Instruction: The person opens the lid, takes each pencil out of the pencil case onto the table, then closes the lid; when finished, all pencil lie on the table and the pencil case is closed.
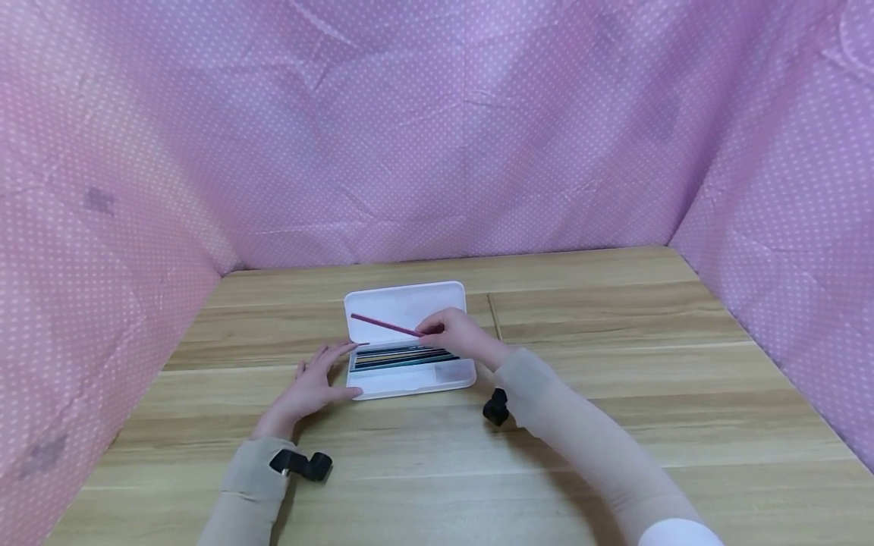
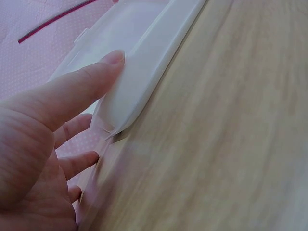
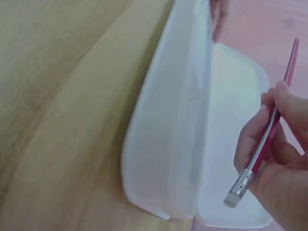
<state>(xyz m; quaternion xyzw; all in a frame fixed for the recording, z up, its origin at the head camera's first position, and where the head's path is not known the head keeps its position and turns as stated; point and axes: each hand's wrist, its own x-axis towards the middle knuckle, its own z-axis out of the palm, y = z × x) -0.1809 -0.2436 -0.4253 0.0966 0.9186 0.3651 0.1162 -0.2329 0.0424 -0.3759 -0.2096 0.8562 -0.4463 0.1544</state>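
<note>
An open white plastic pencil case [image 1: 403, 385] lies on the table, its lid [image 1: 382, 303] folded back. Several dark and coloured pencils [image 1: 396, 358] rest side by side in the base. Above the lid, my right hand [image 1: 454, 332] pinches a red striped pencil [image 3: 262, 147] between thumb and fingers. Its eraser end [image 3: 233, 198] points back toward the wrist, and the other end points left. At the case's left end, my left hand [image 1: 312, 385] touches the base with fairly straight, spread fingers. The thumb [image 2: 108, 65] lies on the front wall; the index fingertip is near the hinge side.
The wooden table [image 1: 423, 470] extends around the case. Pink dotted cloth [image 1: 464, 152] hangs behind and at both sides. A thin brown strip [image 1: 495, 317] runs just right of the lid; I cannot tell whether it is a pencil or a seam.
</note>
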